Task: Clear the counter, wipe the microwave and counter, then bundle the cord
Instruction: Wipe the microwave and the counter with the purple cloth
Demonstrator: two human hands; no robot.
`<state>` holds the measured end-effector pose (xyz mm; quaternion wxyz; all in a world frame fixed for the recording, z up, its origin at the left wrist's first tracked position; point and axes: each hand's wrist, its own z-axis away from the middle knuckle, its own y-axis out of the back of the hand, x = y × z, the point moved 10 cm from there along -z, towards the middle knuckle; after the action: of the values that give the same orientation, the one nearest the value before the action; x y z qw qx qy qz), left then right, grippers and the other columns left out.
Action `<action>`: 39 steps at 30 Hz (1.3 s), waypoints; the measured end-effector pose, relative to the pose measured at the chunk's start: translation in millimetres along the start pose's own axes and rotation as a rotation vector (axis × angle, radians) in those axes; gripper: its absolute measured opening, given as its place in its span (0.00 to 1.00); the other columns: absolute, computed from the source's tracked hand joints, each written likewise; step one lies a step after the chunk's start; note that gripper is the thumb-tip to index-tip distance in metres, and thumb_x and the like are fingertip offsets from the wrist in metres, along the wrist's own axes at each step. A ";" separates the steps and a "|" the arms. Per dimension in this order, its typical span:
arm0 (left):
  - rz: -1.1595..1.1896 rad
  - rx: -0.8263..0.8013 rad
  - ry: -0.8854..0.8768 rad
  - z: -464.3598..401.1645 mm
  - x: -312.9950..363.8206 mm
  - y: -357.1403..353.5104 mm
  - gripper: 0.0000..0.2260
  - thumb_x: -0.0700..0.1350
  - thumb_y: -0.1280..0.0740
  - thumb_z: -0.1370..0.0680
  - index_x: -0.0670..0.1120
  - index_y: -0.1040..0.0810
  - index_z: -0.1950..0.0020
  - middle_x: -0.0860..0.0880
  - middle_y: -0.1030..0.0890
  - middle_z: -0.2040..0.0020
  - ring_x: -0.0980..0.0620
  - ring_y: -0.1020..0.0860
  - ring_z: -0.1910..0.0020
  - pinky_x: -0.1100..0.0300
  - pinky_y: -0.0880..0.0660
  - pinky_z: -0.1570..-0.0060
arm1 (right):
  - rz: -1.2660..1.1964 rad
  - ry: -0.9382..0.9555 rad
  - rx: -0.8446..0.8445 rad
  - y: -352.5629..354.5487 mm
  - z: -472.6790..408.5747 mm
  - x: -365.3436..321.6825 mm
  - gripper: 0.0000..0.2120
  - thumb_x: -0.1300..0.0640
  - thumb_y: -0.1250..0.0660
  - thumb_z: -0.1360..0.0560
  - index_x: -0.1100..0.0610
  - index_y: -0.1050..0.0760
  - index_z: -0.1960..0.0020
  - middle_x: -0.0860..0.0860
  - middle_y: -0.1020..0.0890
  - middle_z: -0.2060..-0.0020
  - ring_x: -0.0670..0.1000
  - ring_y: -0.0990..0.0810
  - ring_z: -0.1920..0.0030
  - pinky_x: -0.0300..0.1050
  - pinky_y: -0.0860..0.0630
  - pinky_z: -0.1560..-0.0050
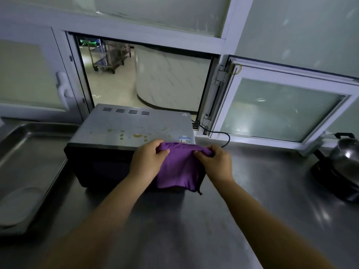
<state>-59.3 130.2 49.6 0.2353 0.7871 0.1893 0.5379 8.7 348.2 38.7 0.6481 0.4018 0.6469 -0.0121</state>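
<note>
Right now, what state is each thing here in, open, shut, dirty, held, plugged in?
Microwave: door shut, top spattered with brownish spots.
Purple cloth: held by its top edge, hanging over the microwave's front right corner.
Left hand: pinching the cloth.
Right hand: pinching the cloth.
Cord: loose, unbundled, running behind the microwave.
Hatch window: swung open.
Steel tray: lying on the counter, a pale plate in it.

Two bare forearms, no sleeves in view, left hand (148,159), right hand (217,162), no rings or watch
</note>
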 end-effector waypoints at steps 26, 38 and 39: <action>-0.329 -0.166 -0.504 -34.4 16.9 -49.6 0.15 0.29 0.30 0.33 0.45 0.16 0.52 0.50 0.18 0.45 0.48 0.20 0.49 0.53 0.24 0.48 | 0.504 0.733 -0.139 -23.3 -40.3 -1.5 0.13 0.48 0.27 0.34 0.56 0.20 0.56 0.51 0.18 0.50 0.55 0.25 0.44 0.52 0.27 0.47; -0.386 0.103 -0.400 -45.2 -4.4 0.1 0.16 0.24 0.34 0.35 0.42 0.17 0.56 0.47 0.17 0.57 0.42 0.23 0.56 0.48 0.25 0.56 | 0.806 0.937 -0.315 -92.6 -16.3 -28.8 0.23 0.48 0.32 0.26 0.46 0.29 0.32 0.52 0.25 0.34 0.56 0.26 0.35 0.54 0.29 0.40; -0.402 0.117 -0.383 -49.1 -7.5 3.8 0.15 0.26 0.33 0.34 0.42 0.17 0.55 0.48 0.17 0.57 0.42 0.23 0.55 0.49 0.26 0.56 | 0.761 0.952 -0.269 -85.6 -17.0 -31.7 0.21 0.50 0.29 0.28 0.47 0.25 0.35 0.52 0.22 0.37 0.56 0.23 0.38 0.51 0.26 0.45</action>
<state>-107.6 131.2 61.4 0.3231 0.8333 0.3242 0.3101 -56.3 283.4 25.1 0.2923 0.4803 0.6723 0.4815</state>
